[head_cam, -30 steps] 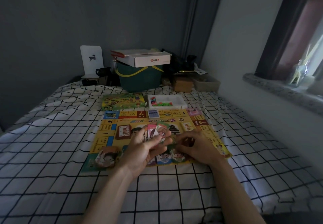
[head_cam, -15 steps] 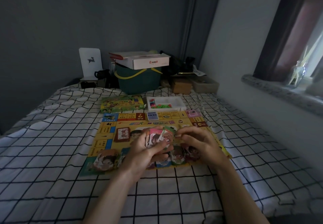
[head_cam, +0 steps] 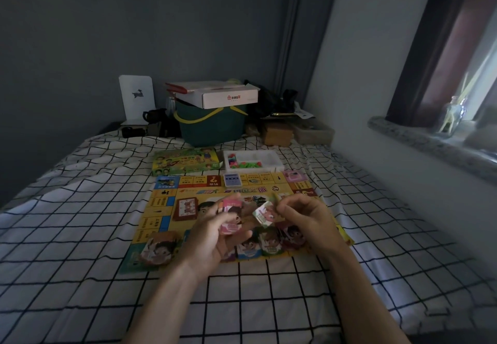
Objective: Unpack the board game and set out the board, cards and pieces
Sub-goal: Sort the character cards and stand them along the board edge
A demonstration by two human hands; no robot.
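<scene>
Your left hand grips a small stack of pink-edged cards over the middle of the game board, which lies flat on the checked bedsheet. Your right hand pinches a single card (tilted, face toward you) just beside that stack. Several character cards lie along the board's near edge. Past its far edge sit the game box and a white tray of coloured pieces.
</scene>
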